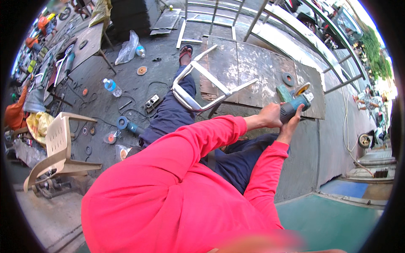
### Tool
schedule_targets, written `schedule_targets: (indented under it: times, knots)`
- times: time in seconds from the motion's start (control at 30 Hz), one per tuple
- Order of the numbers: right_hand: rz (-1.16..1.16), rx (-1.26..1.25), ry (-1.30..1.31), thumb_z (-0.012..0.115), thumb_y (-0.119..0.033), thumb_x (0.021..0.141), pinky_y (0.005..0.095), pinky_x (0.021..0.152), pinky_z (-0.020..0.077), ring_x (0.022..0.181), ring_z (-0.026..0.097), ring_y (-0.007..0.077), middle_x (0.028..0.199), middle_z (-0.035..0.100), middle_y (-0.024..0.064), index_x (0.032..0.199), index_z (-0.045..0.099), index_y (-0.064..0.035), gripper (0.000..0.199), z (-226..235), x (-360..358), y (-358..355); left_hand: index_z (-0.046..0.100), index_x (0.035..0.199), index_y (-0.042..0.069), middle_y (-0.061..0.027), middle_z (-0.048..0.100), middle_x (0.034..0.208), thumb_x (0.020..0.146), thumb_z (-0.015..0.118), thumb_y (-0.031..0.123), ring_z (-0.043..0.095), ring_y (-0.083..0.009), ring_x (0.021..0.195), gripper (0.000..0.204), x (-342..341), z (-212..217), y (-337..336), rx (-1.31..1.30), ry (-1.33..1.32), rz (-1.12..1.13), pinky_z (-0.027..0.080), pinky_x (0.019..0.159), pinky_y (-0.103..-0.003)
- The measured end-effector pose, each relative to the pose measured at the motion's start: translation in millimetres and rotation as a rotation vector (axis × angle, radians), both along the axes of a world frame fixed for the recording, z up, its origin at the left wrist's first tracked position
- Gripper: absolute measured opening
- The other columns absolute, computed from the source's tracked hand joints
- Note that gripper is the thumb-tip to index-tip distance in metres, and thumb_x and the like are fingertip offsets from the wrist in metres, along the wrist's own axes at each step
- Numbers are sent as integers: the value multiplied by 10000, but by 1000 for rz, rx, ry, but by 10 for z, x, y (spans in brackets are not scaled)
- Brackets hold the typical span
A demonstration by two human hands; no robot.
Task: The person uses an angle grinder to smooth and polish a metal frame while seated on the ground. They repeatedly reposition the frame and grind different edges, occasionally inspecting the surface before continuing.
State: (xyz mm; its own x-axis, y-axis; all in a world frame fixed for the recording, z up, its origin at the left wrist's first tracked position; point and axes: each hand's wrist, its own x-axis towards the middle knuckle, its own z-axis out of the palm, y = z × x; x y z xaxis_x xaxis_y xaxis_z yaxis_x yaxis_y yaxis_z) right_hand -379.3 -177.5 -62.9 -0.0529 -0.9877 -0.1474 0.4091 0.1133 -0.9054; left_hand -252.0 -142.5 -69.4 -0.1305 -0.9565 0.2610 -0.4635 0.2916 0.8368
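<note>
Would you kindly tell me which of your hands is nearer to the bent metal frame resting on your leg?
Left. The left hand grips the grinder on the side facing the metal frame; the right hand holds it farther away.

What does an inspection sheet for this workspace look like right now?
Surface: grey concrete floor; worn board on it.
Job's things: teal angle grinder held over the board; bent metal frame resting across the person's leg.
Clutter: second grinder, loose discs, water bottle, plastic bag, plastic chair.
Grips: left hand and right hand both closed on the grinder body.
Cables: black cord running to a power strip; pale hose at right.
Surroundings: metal railing, cluttered table, greenery beyond.
</note>
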Motion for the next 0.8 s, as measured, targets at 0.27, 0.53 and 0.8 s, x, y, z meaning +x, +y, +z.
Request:
schedule_targets:
  times: [0.27, 0.53, 0.8]
  knots:
    - [74, -202, -333, 406, -667, 914, 358, 872, 495, 950, 642, 263, 1082, 643, 167, 1146, 553, 62, 779, -4, -18, -164, 631, 1013, -127, -267, 664, 810, 512, 679, 104, 681, -379, 829, 554, -78, 290, -323, -92, -150, -50, 554, 748, -418]
    - [0, -129, -978, 556, -582, 829, 437, 1067, 317, 1208, 476, 259, 1276, 517, 141, 1298, 445, 25, 775, -27, -93, -251, 492, 1243, -32, -216, 432, 1345, 766, 608, 514, 362, -324, 1298, 734, -1165, 47, -617, -338, 229, 404, 250, 1106, -391]
    - [53, -254, -603, 582, -550, 818, 405, 960, 386, 1052, 508, 246, 1131, 521, 135, 1193, 461, 16, 690, 25, -171, -206, 509, 1250, -39, -184, 457, 1392, 779, 606, 602, 380, -285, 1326, 802, -1101, 170, -411, -215, 317, 137, 263, 1123, -365]
